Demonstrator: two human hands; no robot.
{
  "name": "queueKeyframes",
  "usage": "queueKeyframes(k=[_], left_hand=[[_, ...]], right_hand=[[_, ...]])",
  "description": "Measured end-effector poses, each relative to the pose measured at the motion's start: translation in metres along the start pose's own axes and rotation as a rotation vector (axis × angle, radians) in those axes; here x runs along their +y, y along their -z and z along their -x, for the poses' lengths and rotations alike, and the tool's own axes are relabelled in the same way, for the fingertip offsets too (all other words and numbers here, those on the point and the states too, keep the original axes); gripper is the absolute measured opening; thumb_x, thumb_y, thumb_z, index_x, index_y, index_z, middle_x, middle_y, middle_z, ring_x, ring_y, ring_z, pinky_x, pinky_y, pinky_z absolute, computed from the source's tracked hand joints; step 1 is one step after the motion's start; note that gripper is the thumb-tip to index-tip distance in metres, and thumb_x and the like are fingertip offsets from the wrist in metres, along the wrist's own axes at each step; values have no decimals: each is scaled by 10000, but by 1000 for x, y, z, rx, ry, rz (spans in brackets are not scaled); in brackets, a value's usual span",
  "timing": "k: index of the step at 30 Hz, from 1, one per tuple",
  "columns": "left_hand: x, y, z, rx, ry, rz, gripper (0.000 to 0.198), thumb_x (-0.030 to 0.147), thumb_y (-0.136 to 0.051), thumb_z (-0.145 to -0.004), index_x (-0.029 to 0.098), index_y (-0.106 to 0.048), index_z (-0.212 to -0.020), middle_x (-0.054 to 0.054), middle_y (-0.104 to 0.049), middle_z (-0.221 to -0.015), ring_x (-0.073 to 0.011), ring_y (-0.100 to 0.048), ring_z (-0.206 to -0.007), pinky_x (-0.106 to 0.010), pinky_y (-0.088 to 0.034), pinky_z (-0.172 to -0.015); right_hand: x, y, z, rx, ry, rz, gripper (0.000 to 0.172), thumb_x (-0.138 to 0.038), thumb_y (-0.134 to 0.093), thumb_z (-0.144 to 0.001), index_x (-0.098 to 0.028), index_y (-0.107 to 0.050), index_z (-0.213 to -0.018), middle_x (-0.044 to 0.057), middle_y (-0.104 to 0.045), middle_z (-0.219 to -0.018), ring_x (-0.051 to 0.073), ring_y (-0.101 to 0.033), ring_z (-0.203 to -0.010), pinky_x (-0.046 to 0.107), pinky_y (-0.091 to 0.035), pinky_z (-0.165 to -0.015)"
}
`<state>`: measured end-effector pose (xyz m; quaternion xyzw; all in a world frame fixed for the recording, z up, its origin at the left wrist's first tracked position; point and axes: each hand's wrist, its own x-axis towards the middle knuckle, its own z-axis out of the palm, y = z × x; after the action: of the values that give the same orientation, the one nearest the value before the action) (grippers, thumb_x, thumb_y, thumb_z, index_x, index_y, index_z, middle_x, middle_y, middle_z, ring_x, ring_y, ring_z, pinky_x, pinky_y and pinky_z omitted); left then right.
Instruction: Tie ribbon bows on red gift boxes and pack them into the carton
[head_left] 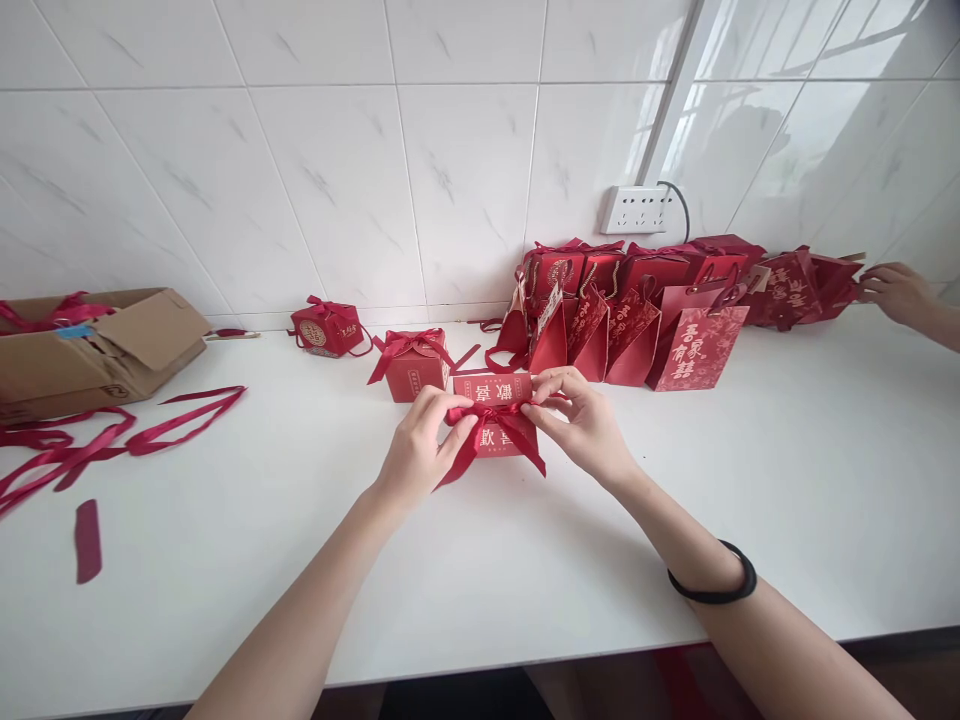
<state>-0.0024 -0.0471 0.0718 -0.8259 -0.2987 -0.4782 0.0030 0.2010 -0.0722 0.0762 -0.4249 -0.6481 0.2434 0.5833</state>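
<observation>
Red box [499, 390]: is sitting in the middle of the desk [487, 580], between the two hands, and is showing pale writing.
Red bow [491, 413]: is lying across the top of the red box, and its two tails are hanging down toward the near side.
Left hand [420, 445]: is coming in from the left, and its grip is pinching the left loop, thumb and finger together on the ribbon.
Right hand [581, 420]: is coming in from the right, and its grip is pinching the right side of the bow the same way.
Black band [712, 597]: is going around the right arm.
Bow-topped box [409, 385]: is standing just behind the red box, a bit to the left.
Little box [345, 330]: is sitting farther back and left, close to the wall [330, 180].
Red bags [634, 340]: are standing in a bunch on the far right.
Other person's hand [896, 288]: is reaching in from the far right and touching a bag; I cannot tell if it is holding it.
Brown carton [150, 335]: is sitting on the far left with red ribbon inside.
Loose ribbons [142, 442]: are lying in front of the carton.
Dark strip [88, 541]: is lying nearer, on the left.
</observation>
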Motion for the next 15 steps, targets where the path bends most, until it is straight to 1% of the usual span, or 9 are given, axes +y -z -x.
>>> queueKeyframes(k=[3,5,6,9,10,12,15], left_hand=[[-2,0,0,-23,-19,18,27,202,-503,-884,190,-512,-863,-7,-515,-798,-108,-533,-721,-243,-472,-676],[-3,0,-1,-33,-6,34,76,205,-493,-887,195,-482,-812,-3,-510,-770,-116,-528,-726,-251,-465,-674],[-3,1,-1,-38,4,42,96,216,-491,-888,197,-469,-796,0,-505,-758,-117,-523,-715,-254,-461,-668],[-4,3,-1,-55,52,64,166,288,-516,-877,200,-442,-757,6,-496,-742,-117,-511,-689,-252,-451,-648],[-3,3,-2,-63,72,68,196,318,-530,-868,200,-435,-745,7,-495,-738,-118,-509,-684,-251,-448,-643],[-2,5,-2,-89,111,68,237,362,-547,-851,199,-428,-726,10,-490,-730,-119,-503,-674,-248,-439,-630],[-1,6,-1,-115,147,71,225,330,-510,-865,201,-417,-705,15,-469,-708,-115,-484,-651,-242,-422,-616]], right_hand=[[1,1,0,-3,77,73,120,-316,-623,-788,-225,-562,-739,31,-541,-888,178,-571,-909,359,-543,-785],[0,2,1,-22,125,153,37,-254,-595,-799,-231,-566,-796,26,-564,-856,167,-571,-823,349,-533,-731],[-2,3,1,-38,148,192,49,-230,-581,-800,-236,-567,-847,23,-576,-851,160,-568,-784,345,-527,-711],[-5,3,2,-101,200,273,204,-200,-561,-803,-246,-556,-1002,23,-608,-876,155,-568,-749,331,-524,-690],[-6,3,3,-121,207,284,208,-206,-559,-810,-248,-561,-1013,24,-614,-881,155,-573,-752,324,-526,-682],[-6,3,3,-145,193,290,146,-233,-549,-832,-245,-584,-973,26,-623,-872,153,-587,-738,311,-530,-663],[-3,2,4,-149,145,233,99,-265,-510,-869,-234,-581,-931,28,-634,-873,147,-605,-722,303,-541,-661]])
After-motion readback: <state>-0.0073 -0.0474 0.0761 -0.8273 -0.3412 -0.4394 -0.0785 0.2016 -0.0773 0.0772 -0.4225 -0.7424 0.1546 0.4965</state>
